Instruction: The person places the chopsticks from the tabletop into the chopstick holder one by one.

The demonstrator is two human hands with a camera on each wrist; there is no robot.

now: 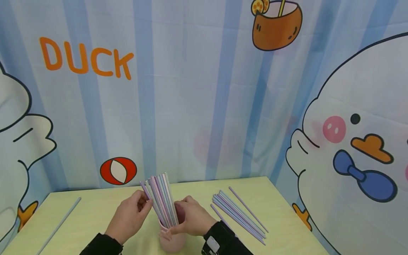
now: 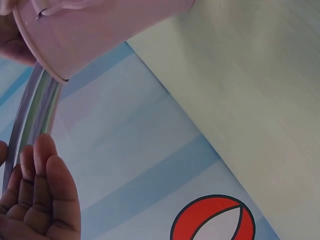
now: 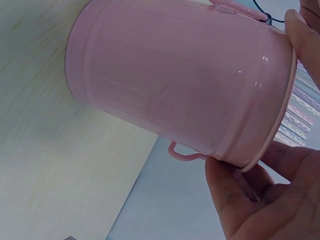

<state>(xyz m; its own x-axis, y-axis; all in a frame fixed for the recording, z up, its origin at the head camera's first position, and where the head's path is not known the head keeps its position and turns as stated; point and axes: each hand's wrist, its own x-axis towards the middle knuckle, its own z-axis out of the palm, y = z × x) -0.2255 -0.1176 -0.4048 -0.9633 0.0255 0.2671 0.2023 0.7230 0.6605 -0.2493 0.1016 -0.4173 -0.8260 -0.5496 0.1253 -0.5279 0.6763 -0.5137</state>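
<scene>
A small pink metal bucket (image 1: 172,243) with side loops stands on the table, holding a bundle of pastel straws (image 1: 163,202) that lean to the left. My left hand (image 1: 129,214) is at the left side of the bundle, its thumb and fingers pinching a purple straw (image 1: 146,190). In the left wrist view, the fingers of that hand (image 2: 42,200) lie against the straws below the bucket's rim. My right hand (image 1: 196,216) grips the bucket at its rim. The right wrist view shows thumb and fingers on either side of the bucket's mouth (image 3: 265,125).
Right of the bucket lies a loose pile of purple and pale blue straws (image 1: 237,216), with one purple straw (image 1: 248,209) apart from it. A single pale blue straw (image 1: 60,224) lies on the left of the yellow table (image 1: 102,202). A printed curtain (image 1: 185,106) hangs behind.
</scene>
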